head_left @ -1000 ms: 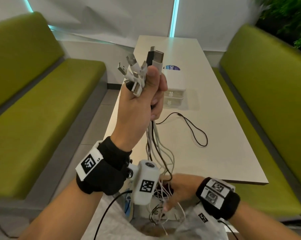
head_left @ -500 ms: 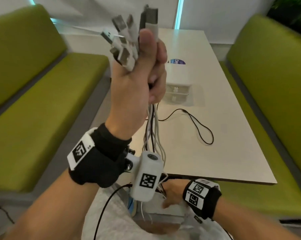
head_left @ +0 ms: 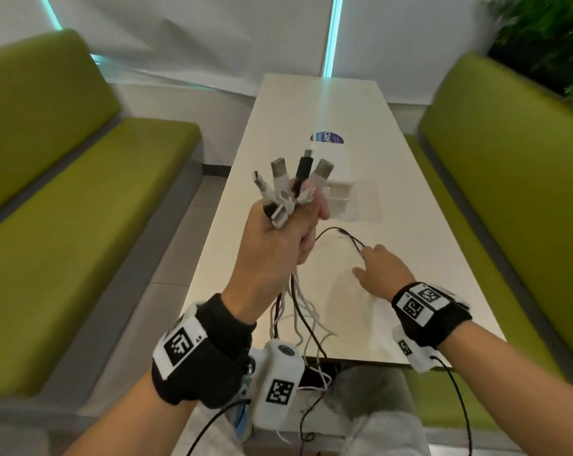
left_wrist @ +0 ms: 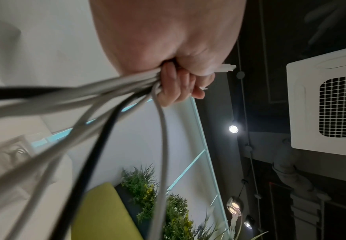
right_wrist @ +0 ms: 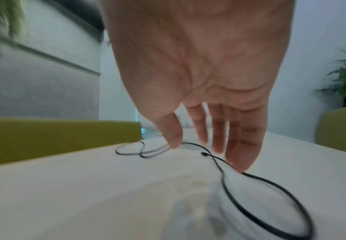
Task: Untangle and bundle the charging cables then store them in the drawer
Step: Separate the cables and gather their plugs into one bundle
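My left hand is raised over the table's left edge and grips a bunch of white and black charging cables. Their plugs fan out above the fist, and the cords hang down past the table's near edge. In the left wrist view the fingers curl round the cords. My right hand reaches forward low over the table with straight fingers. Its fingertips are at a thin black cable that lies looped on the tabletop. A small white drawer unit stands behind.
The long white table runs between two green benches, one on the left and one on the right. A blue sticker lies farther up the table. Plants stand at the back right.
My left hand has come down from high up with the cable bunch. My right hand has risen from below the table's near edge and moved forward to the black cable.
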{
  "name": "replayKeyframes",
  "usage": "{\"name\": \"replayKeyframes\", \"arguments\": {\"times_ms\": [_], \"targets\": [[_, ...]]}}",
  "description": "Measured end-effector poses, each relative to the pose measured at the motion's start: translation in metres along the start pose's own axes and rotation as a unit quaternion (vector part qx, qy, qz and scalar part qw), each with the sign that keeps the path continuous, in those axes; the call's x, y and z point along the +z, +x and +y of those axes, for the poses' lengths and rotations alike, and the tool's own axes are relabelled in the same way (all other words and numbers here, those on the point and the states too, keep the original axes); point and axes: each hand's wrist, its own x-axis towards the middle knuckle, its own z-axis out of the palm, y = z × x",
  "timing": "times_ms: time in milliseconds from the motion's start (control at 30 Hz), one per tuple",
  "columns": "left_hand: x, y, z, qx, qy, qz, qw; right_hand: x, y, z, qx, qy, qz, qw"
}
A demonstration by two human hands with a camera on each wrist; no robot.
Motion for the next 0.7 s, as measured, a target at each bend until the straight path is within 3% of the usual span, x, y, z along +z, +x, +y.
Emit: {"name": "replayKeyframes", "arguments": {"times_ms": [100,267,333,433,467,567,600,700], "targets": [[-0.004,-0.003,-0.005,0.014,0.039,0.026,0.999,0.014,0.015,0.008,0.052,-0.032,-0.031,0.998],[-0.009,-0.007,-0.010,0.010,0.080,0.079,0.994,0.020,0.015,0.014,0.021,0.019,-0.030,0.999],[-0.008,-0.007,-0.013,-0.012,0.094,0.076,0.993,0.016,0.008,0.015,0.008,0.100,-0.076,0.992],[-0.009,-0.008,-0.022,-0.044,0.102,0.070,0.991,0.009,-0.006,0.015,-0.009,0.225,-0.182,0.957],[-0.008,-0.008,-0.024,-0.054,0.102,0.066,0.991,0.008,-0.007,0.016,-0.017,0.223,-0.164,0.961],[-0.006,-0.007,-0.031,-0.080,0.092,0.056,0.991,0.009,0.007,0.024,-0.009,0.122,0.012,0.992],[-0.006,-0.006,-0.032,-0.088,0.092,0.056,0.990,0.010,0.013,0.024,0.000,0.099,0.035,0.994],[-0.006,-0.005,-0.039,-0.108,0.083,0.063,0.989,0.021,0.023,0.015,0.018,0.035,-0.025,0.999]]}}
